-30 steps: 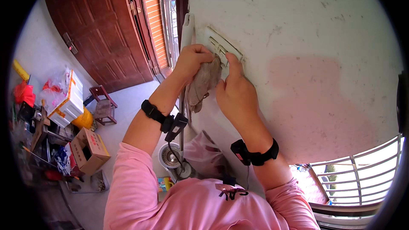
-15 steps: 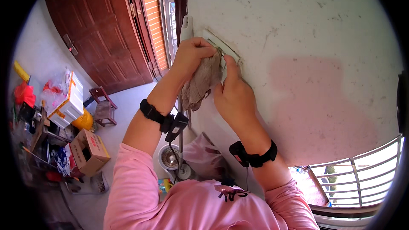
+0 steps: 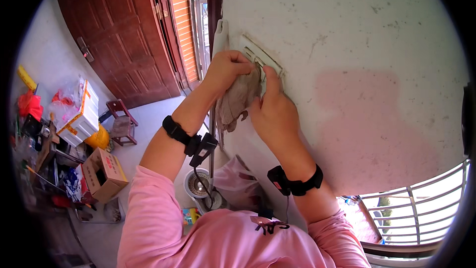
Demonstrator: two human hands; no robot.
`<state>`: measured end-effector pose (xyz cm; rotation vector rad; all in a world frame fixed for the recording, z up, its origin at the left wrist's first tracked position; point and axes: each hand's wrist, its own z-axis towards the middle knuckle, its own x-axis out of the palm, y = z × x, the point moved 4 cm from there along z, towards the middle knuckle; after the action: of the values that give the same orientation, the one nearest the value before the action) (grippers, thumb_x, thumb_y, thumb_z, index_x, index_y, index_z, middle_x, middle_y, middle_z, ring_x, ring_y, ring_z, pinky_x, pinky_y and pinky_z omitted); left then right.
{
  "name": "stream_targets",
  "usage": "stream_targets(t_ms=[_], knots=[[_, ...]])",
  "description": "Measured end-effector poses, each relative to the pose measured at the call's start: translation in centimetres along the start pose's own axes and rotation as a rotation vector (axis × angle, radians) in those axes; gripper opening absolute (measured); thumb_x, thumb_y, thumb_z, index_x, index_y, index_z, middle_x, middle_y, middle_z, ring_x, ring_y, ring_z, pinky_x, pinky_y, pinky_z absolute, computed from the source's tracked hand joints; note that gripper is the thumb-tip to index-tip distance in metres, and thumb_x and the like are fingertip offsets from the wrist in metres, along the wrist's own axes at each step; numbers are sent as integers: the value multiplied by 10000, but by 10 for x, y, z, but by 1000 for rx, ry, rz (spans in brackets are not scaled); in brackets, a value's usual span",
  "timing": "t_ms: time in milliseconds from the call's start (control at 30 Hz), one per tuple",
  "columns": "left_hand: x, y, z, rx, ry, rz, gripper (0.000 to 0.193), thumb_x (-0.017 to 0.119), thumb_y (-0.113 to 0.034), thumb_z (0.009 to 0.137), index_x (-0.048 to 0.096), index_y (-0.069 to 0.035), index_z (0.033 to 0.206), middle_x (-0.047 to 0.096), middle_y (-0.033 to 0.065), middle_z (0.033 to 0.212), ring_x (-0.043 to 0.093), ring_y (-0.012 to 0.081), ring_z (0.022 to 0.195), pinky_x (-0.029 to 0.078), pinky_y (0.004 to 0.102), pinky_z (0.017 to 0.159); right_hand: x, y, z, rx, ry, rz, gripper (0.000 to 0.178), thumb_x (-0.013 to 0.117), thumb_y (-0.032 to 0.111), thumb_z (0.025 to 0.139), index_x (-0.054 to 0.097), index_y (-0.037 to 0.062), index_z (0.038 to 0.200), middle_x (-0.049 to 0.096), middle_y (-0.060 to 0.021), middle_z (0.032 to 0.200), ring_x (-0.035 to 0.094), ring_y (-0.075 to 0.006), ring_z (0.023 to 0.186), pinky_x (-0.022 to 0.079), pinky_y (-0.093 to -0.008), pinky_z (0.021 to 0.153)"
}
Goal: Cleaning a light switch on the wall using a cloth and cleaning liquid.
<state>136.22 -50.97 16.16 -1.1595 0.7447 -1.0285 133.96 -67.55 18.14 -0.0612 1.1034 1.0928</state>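
Scuffed pale wall [image 3: 347,25] fills the upper right, with a reddish-brown door [image 3: 111,30] at the upper left. Both of the person's forearms rise from the lower edge, elbows bent and spread, and converge on a pale rectangular plate [image 3: 262,54] fixed to the wall. The left hand [image 3: 225,72] slants up to the right, its wrist bent inward, thumb and fingers pinching the upper end of a grey-brown cloth [image 3: 237,100]. That cloth hangs crumpled below the fingers, between the two hands, its top at the plate's lower left edge. The right hand [image 3: 272,106] leans up to the left, index finger extended onto the plate's lower part, thumb beside the cloth; whether its remaining fingers, turned away, grip anything cannot be told.
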Motion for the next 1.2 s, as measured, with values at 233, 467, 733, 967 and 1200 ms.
stream_targets(t_ms=[233, 467, 733, 967, 1200], knots=[[2, -1, 1, -11, 2, -116, 75, 681, -32, 719, 624, 13, 737, 609, 46, 705, 547, 113, 646, 431, 242, 605, 0, -2, 0, 73, 18, 13, 600, 557, 66, 772, 329, 60, 1327, 610, -144, 705, 608, -359, 646, 483, -443, 588], [-1, 25, -8, -69, 101, 234, 30, 644, 1, 720, 616, -4, 729, 611, 41, 726, 548, 113, 654, 444, 244, 622, 0, 1, 0, 2, -1, 22, 563, 509, 67, 782, 318, 34, 1310, 614, -205, 710, 601, -405, 623, 474, -507, 581], [-13, 24, 8, 86, -35, -163, 95, 665, -72, 736, 616, 4, 762, 594, 37, 721, 536, 109, 695, 432, 253, 659, -21, 10, -15, 15, 33, 112, 541, 558, 84, 790, 376, 75, 1299, 608, -148, 763, 599, -372, 657, 480, -447, 615], [-11, 40, -5, 37, -57, 16, 46, 635, -51, 780, 597, -27, 788, 558, -6, 730, 499, 90, 680, 408, 233, 652, -51, 8, -72, 192, 132, 276, 422, 610, 128, 802, 505, 69, 1207, 575, -92, 730, 555, -217, 570, 456, -323, 553], [-6, 40, 1, 149, -358, 78, 119, 573, -125, 835, 541, -28, 773, 541, 6, 726, 466, 100, 651, 393, 266, 594, -74, -16, -120, 178, 154, 387, 139, 601, 27, 815, 629, 2, 949, 598, -92, 732, 548, -136, 566, 429, -247, 517]])
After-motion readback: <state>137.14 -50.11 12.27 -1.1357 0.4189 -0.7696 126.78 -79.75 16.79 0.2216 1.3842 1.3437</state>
